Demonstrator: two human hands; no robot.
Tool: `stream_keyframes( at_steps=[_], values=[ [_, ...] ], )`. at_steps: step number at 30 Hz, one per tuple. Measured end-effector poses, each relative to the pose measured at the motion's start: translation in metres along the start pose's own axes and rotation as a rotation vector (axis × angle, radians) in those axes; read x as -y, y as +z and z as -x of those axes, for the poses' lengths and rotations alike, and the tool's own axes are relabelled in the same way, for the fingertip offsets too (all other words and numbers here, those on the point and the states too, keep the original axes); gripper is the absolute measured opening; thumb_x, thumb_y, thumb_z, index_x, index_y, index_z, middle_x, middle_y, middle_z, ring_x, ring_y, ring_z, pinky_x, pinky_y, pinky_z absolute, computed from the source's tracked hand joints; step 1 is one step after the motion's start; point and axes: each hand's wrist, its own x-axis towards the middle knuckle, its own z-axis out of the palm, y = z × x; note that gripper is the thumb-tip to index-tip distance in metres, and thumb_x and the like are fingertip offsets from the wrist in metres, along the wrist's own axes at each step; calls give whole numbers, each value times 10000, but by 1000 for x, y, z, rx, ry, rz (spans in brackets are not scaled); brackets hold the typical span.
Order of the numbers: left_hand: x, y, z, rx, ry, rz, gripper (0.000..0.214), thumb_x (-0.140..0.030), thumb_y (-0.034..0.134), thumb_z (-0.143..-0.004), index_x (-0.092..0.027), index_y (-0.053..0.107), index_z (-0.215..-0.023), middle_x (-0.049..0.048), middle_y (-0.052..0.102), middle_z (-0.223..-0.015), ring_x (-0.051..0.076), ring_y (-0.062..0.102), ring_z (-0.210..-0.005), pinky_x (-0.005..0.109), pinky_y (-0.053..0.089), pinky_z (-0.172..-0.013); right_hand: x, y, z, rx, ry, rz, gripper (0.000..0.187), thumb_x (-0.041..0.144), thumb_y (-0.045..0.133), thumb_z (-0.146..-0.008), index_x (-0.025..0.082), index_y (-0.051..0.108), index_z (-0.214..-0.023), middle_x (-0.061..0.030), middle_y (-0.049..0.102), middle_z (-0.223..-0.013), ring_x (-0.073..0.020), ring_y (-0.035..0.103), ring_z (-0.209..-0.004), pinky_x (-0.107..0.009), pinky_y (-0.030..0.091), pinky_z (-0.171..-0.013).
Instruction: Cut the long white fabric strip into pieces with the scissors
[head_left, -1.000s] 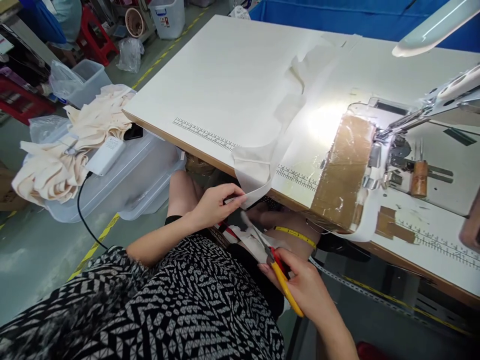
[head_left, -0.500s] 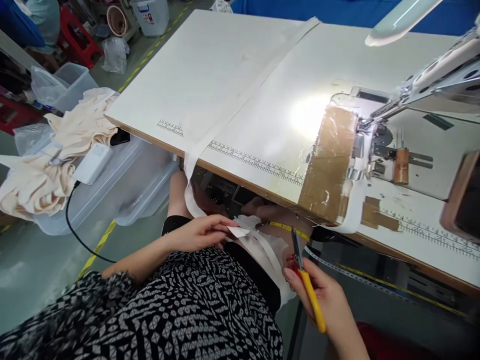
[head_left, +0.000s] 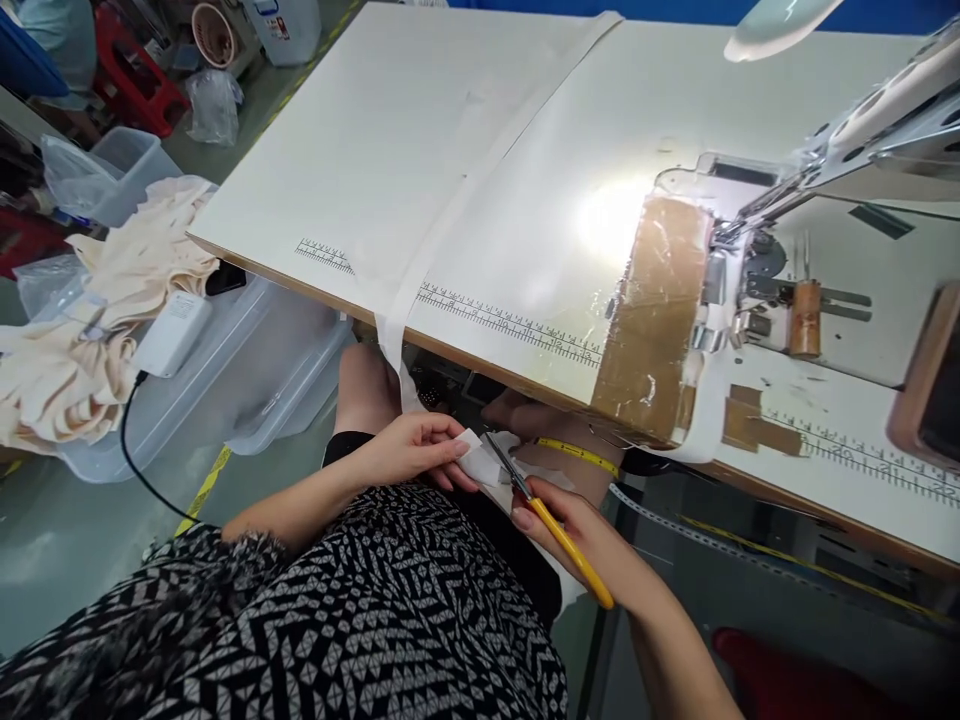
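Observation:
My left hand (head_left: 424, 450) pinches the end of a white fabric strip (head_left: 420, 265) above my lap. From there the strip runs up over the table's front edge and across the tabletop to the far side. In my right hand (head_left: 574, 525) is a pair of yellow-handled thread snips (head_left: 564, 545), their dark blades pointing up and left. The blade tips lie right beside the white piece in my left fingers; whether they touch it I cannot tell. More white material lies on my lap below, partly hidden by both hands.
A sewing machine (head_left: 757, 270) with brown tape on its bed stands on the white table (head_left: 360, 120) at right. Cream fabric pieces (head_left: 161, 245) and a white power bank (head_left: 174, 333) rest on a clear plastic bin (head_left: 247, 350) at left. A yellow tape measure (head_left: 577, 455) crosses my leg.
My right hand has brought the snips left and up to the white piece, tilting the blades toward my left hand. The left hand still pinches the strip. The view has shifted slightly.

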Motion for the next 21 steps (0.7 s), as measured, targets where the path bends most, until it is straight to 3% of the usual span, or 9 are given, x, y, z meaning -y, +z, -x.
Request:
stream_keyframes(
  at_steps=[4,9,21],
  values=[
    [0,-5,-1,-24,-54,40,412,-507,699,-735,-115,620,-831,85,720,-746,189,710,-728,229,527,-599,4,-2,-9,101,-11,-43,431,600,446,-869,208,416,-693,35,379,-637,-119,347,-584,-229,330,-498],
    [0,-11,-2,-20,-75,74,425,-513,715,-715,-106,621,-792,90,719,-703,189,708,-682,221,517,-568,10,-4,-14,135,10,-12,446,607,437,-869,210,397,-670,44,359,-613,-112,339,-555,-226,317,-487],
    [2,-12,-4,-10,-49,48,402,-510,690,-742,-115,626,-773,64,707,-642,177,703,-652,209,502,-547,21,-1,-9,-103,26,413,471,621,457,-844,227,360,-606,24,464,-526,-130,411,-481,-239,285,-449]
  ],
)
